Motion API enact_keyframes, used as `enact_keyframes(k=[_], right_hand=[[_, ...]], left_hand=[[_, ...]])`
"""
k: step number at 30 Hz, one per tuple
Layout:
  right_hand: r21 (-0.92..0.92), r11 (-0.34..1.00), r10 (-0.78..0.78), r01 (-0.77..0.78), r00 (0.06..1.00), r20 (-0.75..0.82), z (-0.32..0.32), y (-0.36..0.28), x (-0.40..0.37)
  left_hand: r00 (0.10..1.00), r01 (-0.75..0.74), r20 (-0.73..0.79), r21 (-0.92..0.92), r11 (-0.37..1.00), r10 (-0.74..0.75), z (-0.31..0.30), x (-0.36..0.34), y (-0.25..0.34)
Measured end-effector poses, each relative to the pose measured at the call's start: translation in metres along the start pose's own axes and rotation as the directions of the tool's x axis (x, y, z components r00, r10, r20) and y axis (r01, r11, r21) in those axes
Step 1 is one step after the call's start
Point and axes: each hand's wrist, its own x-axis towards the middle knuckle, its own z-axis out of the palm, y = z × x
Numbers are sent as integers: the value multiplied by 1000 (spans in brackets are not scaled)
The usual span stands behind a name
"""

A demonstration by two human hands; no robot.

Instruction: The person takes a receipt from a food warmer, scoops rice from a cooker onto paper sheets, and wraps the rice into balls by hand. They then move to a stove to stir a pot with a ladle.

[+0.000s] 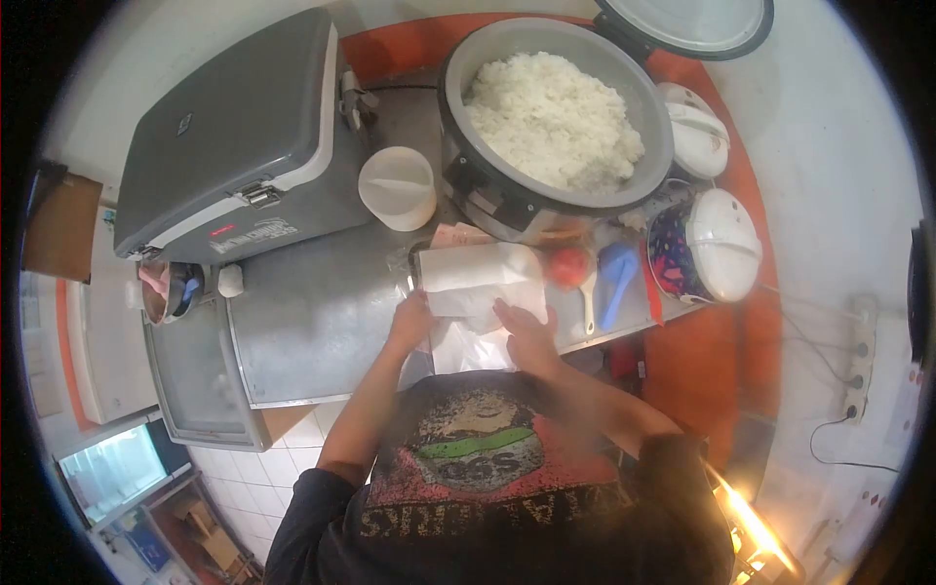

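Observation:
A stack of white paper sheets (485, 266) lies at the table's front edge, right before my body. My left hand (413, 320) closes on the paper's left edge. At the lower right of the paper, my right hand (526, 334) grips it, its thumb on the top side and the other fingers partly hidden. Clear plastic (464, 346) shows below the paper, between my wrists. Just right of the paper are a red scoop (569, 266) with a pale handle and a blue rice spoon (618, 278).
Behind the paper stands a large pot (458, 146) of cooked rice (556, 117). A grey cooler box (224, 136) and a white plastic tub (398, 190) stand at the left. On the right are a patterned container with a white lid (721, 244) and another white-lidded container (694, 132).

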Motion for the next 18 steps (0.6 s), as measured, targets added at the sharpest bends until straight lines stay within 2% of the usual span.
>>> enact_keyframes(k=[1, 4, 7, 10, 13, 14, 15, 16, 18], right_hand=[[74, 997, 31, -32, 999, 6, -1, 0, 2], [156, 984, 86, -82, 996, -16, -12, -8, 12], [33, 999, 37, -34, 995, -91, -21, -18, 18], [-17, 1000, -28, 26, 994, -104, -8, -7, 15], [-28, 999, -17, 15, 999, -49, -12, -4, 11], [-24, 999, -22, 21, 999, -41, -12, -2, 11], [-21, 999, -26, 25, 999, -33, -11, 1, 10], [-17, 1000, -27, 27, 999, -24, -11, 3, 9], [-4, 999, -41, 41, 998, -38, -12, 0, 5]], left_hand=[[999, 46, 26, 54, 997, -48, 2, -7, 2], [994, 92, 58, -11, 996, -92, 8, -15, 0], [984, 59, -142, -286, 956, -104, 13, -21, 11], [980, 99, -145, -215, 972, -132, 25, -27, -2], [985, 19, 173, 38, 999, -25, 31, -41, -21], [973, 166, 193, -198, 966, -127, 28, -45, -8], [947, 302, 236, -415, 858, -219, 18, -54, 19], [907, 420, 302, -597, 683, -293, 10, -60, 39], [791, 570, 579, -582, 580, -197, 2, -68, 50]])
